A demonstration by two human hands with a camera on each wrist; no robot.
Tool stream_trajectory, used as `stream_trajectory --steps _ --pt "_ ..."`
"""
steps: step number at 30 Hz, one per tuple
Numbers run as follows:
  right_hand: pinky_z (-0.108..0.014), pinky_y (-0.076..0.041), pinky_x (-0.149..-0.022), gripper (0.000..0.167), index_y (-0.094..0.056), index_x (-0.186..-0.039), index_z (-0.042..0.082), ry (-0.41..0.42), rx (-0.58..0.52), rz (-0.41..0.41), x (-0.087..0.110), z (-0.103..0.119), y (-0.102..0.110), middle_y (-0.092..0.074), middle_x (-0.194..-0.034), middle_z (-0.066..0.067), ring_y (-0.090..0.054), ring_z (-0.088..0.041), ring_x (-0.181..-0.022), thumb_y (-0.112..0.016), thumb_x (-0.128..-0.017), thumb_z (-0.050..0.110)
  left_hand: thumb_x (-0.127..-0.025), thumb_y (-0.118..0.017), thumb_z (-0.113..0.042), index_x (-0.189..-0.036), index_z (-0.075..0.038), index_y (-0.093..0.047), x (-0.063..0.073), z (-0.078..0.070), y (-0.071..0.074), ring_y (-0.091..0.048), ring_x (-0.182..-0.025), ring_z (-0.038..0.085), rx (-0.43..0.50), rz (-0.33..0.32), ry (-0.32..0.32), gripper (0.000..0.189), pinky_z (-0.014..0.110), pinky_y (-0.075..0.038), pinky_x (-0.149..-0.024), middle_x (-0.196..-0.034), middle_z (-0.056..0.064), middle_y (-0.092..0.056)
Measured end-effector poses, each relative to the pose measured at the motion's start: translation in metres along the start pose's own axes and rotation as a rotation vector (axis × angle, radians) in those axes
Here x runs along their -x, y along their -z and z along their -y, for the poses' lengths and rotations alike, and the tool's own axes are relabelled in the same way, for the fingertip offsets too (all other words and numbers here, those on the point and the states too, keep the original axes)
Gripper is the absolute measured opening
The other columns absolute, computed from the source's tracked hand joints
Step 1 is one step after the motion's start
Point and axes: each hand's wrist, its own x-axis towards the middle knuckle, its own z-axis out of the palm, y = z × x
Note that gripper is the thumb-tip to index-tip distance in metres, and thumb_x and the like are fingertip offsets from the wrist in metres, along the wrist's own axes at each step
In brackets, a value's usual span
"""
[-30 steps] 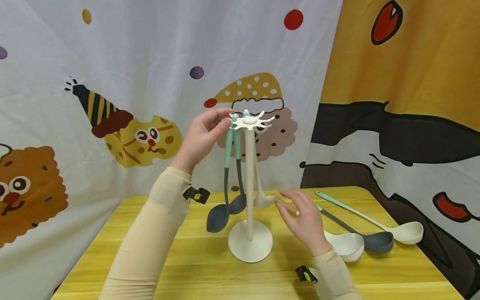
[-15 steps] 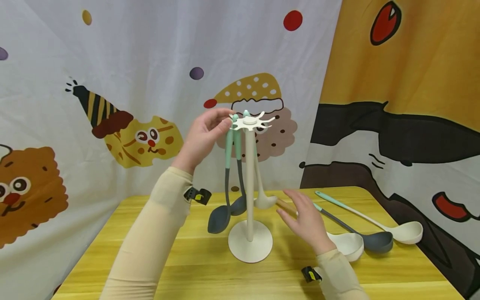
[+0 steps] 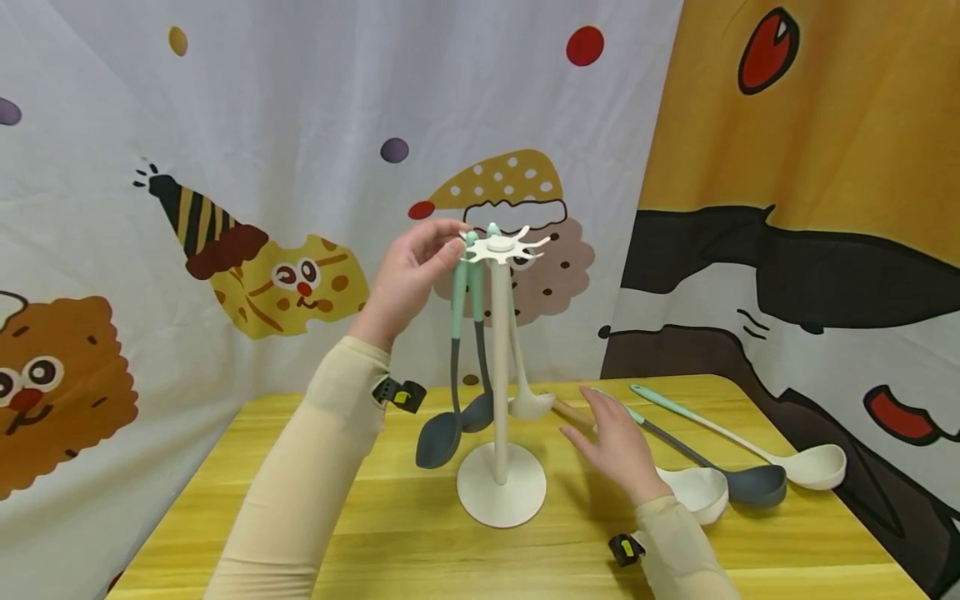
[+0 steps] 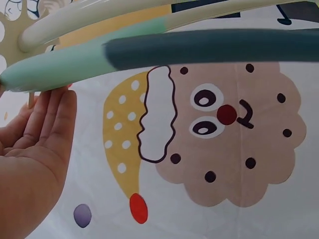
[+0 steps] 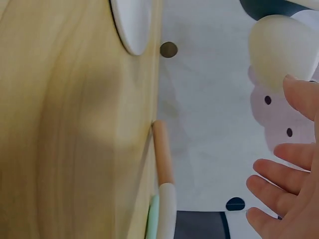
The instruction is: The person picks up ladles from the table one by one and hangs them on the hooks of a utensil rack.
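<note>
Well apart, hands (image 3: 408, 279) (image 3: 618, 448), left higher.

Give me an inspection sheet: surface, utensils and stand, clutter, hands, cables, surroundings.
Surface: yellow wood-grain table.
Job's things: white stand upright; farther dark utensil and pale ladle hang from it; three more ladles lie toward the right.
Clutter: nothing seen.
Hands: left hand pinches nearer dark utensil near its handle top, hooking hidden; right hand spread, holding nothing.
Cables: nothing seen.
Surroundings: cartoon-printed cloth behind the table.
</note>
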Motion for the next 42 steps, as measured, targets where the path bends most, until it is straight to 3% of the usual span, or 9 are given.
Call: stream_trajectory --steps 5,16,42 --pt "-0.06 -0.036 -0.105 0.071 -0.045 -0.142 -0.006 -0.039 0.004 0.032 0.001 -0.007 -0.004 -0.05 -0.139 -0.029 -0.045 -0.048 -0.128 -0.073 -0.09 0.034 -0.101 -0.056 -0.016 -0.126 0.001 -0.06 0.001 0.003 -0.004 -0.059 -0.105 0.02 0.056 -0.023 -0.031 0.031 0.035 -0.046 -0.096 -0.116 0.01 -0.063" --pt "-0.06 -0.037 -0.104 0.072 -0.043 -0.143 -0.008 -0.076 0.027 0.074 0.0 -0.016 -0.011 -0.049 -0.14 -0.029 -0.045 -0.048 -0.128 -0.071 -0.092 0.035 -0.101 -0.055 -0.019 -0.127 0.001 -0.057 0.002 0.003 -0.007 -0.061 -0.102 0.021 0.179 -0.026 0.005 0.033 0.036 -0.052 -0.092 -0.117 0.012 -0.065" --pt "-0.063 -0.04 -0.098 0.07 -0.046 -0.142 -0.007 -0.244 0.105 0.204 -0.004 -0.019 -0.01 -0.052 -0.134 -0.031 -0.048 -0.054 -0.12 -0.072 -0.091 0.033 -0.102 -0.053 -0.017 -0.127 0.002 -0.056 0.002 0.003 -0.009 -0.06 -0.097 0.02 0.201 -0.028 0.005 0.032 0.035 -0.052 -0.092 -0.11 0.01 -0.063"
